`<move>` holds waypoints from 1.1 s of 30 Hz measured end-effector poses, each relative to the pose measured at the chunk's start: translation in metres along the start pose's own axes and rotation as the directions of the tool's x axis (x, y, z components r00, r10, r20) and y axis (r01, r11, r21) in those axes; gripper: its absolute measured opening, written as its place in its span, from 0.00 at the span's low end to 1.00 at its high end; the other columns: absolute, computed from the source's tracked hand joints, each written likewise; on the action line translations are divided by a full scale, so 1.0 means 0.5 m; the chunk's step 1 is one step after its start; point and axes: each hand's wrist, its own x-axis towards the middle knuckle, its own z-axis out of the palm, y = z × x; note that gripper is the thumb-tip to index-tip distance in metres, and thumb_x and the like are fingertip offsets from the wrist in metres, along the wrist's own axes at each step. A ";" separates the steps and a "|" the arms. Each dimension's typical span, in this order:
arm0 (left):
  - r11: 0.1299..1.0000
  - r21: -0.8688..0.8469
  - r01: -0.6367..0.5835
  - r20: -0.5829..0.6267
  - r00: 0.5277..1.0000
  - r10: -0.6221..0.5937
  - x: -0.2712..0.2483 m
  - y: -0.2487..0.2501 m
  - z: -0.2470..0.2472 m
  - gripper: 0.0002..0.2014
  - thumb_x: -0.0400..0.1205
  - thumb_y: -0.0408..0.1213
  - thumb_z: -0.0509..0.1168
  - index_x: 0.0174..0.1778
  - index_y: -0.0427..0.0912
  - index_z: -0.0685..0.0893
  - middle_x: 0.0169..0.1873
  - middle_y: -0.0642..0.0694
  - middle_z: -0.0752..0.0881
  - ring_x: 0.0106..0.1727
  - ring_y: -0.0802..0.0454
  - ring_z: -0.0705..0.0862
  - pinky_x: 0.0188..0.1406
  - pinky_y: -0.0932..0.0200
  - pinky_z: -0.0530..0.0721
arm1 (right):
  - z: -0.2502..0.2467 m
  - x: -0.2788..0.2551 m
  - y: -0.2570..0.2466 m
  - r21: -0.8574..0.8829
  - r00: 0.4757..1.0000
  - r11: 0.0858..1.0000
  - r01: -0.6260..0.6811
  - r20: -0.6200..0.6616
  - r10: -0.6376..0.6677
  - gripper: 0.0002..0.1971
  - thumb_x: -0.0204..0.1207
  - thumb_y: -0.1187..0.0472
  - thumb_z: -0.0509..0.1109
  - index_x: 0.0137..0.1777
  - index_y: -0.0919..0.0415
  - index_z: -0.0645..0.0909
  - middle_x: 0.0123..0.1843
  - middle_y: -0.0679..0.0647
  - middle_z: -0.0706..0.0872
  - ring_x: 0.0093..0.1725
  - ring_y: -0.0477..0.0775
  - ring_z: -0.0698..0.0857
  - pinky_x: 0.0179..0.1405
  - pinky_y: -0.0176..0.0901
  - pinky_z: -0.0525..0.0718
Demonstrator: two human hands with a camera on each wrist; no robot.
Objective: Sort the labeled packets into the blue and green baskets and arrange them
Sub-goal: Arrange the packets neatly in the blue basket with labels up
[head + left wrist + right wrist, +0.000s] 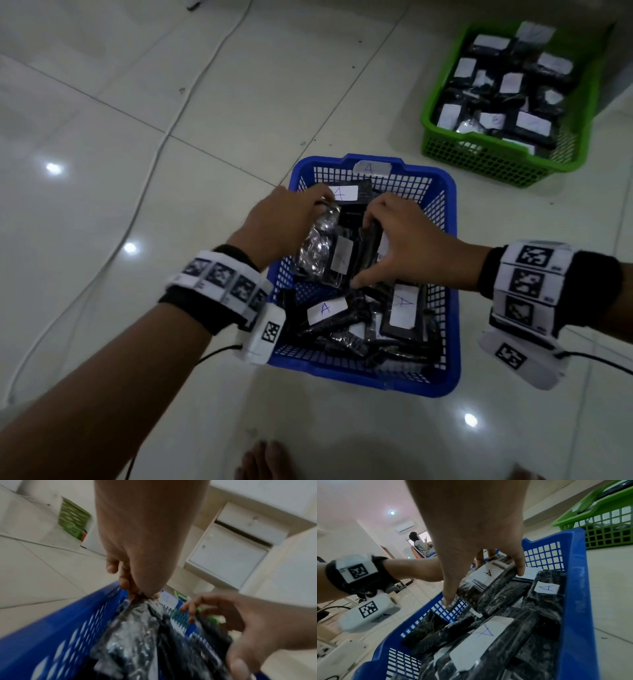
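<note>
A blue basket [442, 212] on the floor holds several black packets with white labels marked A. My left hand [291, 219] pinches the top edge of a shiny plastic packet [317, 246] over the basket's left side; the left wrist view shows the pinch [144, 595] on the crinkled packet [135, 635]. My right hand [404, 240] grips a black packet labeled A [488, 574] by its ends, thumb at the near end, fingers at the far end. The green basket [493, 161] stands at the back right, full of labeled packets.
A white cable [164, 137] runs across the tiled floor on the left. My bare feet [263, 459] are at the bottom edge. White cabinets [228, 553] stand beyond the baskets. A person [419, 543] sits far off in the room.
</note>
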 end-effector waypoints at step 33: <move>0.836 0.544 -0.070 0.047 0.997 0.053 -0.075 -0.023 0.059 0.45 0.69 0.67 0.73 0.80 0.48 0.74 0.65 0.42 0.84 0.66 0.33 0.75 0.58 0.40 0.73 | 0.045 0.017 0.003 0.108 0.999 0.994 -0.023 0.042 0.019 0.65 0.48 0.30 0.84 0.82 0.55 0.58 0.75 0.52 0.63 0.73 0.54 0.66 0.73 0.47 0.73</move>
